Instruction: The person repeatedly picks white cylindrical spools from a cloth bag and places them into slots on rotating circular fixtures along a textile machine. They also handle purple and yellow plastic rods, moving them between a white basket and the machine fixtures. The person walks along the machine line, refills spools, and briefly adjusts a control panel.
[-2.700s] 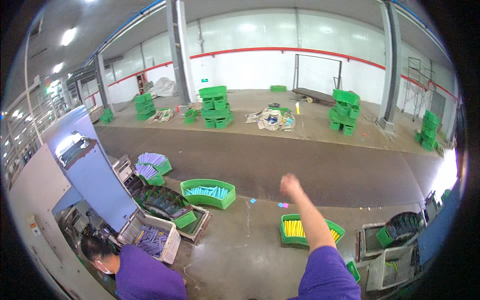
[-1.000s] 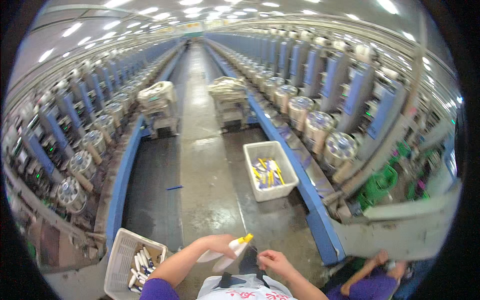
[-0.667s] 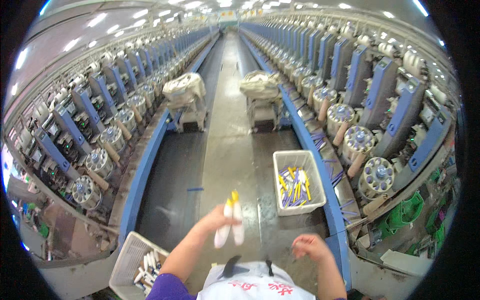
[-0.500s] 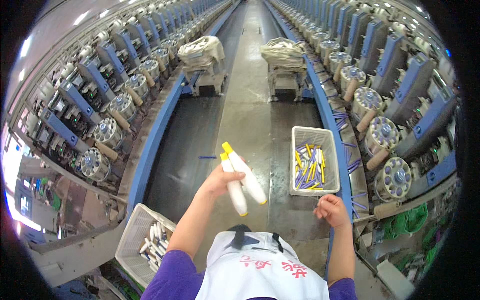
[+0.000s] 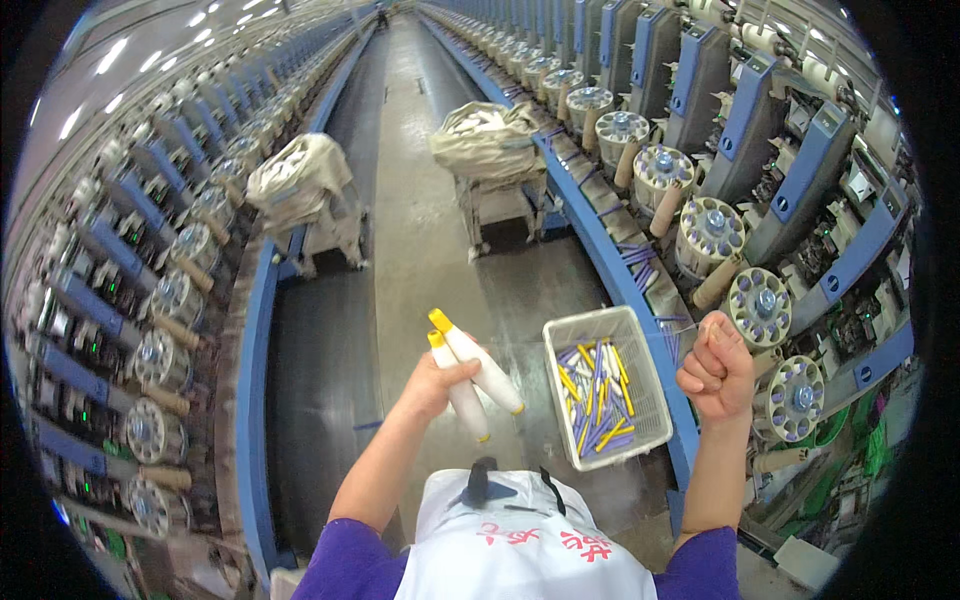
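My left hand [image 5: 432,386] is closed round two bobbins of white yarn with yellow tube ends. One yarn bobbin [image 5: 482,370] leans to the right across the other bobbin [image 5: 462,408]. Both point their bare yellow ends away from me, above the walkway. Off to the right, my right hand [image 5: 718,368] is raised with its fingers curled tight, near the round magazines of the right machine row. A faint, thin strand of yarn seems to run from the bobbins' side to its fingertips.
A white plastic crate [image 5: 655,425] of purple, yellow and white tubes stands right of the bobbins, against a blue rail [image 5: 590,222]. Two cloth-covered carts, one left [image 5: 300,170] and one right [image 5: 485,150], stand ahead. Machines with round magazines [image 5: 710,228] line both sides.
My right hand has risen outward to the right, away from the bobbins. The view has turned right, so the carts and crate sit further left. My left hand still grips both bobbins.
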Tool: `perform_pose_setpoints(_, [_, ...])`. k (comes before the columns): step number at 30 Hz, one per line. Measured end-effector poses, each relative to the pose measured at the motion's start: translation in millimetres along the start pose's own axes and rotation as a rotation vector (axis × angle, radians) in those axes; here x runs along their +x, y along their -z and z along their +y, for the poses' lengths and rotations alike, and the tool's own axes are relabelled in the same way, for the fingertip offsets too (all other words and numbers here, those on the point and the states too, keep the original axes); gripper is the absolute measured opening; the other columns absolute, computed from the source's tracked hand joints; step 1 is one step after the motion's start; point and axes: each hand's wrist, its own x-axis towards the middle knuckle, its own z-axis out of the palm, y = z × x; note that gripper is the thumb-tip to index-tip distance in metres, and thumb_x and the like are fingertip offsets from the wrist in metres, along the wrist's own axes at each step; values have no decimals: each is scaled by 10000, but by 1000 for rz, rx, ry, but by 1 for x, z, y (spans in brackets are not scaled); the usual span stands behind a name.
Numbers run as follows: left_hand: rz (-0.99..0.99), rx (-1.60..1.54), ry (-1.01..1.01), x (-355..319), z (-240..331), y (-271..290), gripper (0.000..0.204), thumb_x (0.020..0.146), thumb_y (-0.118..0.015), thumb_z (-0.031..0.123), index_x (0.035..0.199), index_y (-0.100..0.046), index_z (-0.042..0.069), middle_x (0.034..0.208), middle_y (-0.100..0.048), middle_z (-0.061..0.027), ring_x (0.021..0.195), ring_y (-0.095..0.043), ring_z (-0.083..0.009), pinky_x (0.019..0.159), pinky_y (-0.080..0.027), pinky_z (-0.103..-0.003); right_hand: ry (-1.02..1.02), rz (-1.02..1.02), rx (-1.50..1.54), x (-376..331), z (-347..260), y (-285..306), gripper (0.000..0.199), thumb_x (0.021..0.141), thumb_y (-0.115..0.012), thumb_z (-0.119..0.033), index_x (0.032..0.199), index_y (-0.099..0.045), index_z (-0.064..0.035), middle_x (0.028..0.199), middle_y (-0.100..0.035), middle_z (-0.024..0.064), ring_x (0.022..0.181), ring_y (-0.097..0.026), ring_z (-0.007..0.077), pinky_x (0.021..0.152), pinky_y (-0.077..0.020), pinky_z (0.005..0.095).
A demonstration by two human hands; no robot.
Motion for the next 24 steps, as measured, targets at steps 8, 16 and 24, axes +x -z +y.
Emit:
perform_pose_setpoints(8, [109,-84,-47,258,52,51,415,795,-714,70,1162,-524,33,1117,-624,-110,1011,-594,-228,911,-472,-386,-59,109,258,140,55,102,93,909,-580,-168,871,-540,-94,631,-338,-15,524,-317,112,552,-363,351])
perform_pose_setpoints(16, [195,8,93,536,65,88,420,785,-699,26,1163,-519,-3,1106,-631,-125,1018,-598,-247,924,-469,-404,409,337,485,384,79,199,186,919,-561,-200,765,-546,-97,774,-578,66,715,-480,235,993,-370,505])
perform_pose_setpoints(24, [160,141,122,780,74,67,234,785,-702,32,1002,-617,7,938,-660,-74,859,-629,-182,789,-499,-327,-50,829,13,464,50,320,91,868,-613,-158,833,-583,-80,516,-413,-43,370,-299,82,549,-454,356])
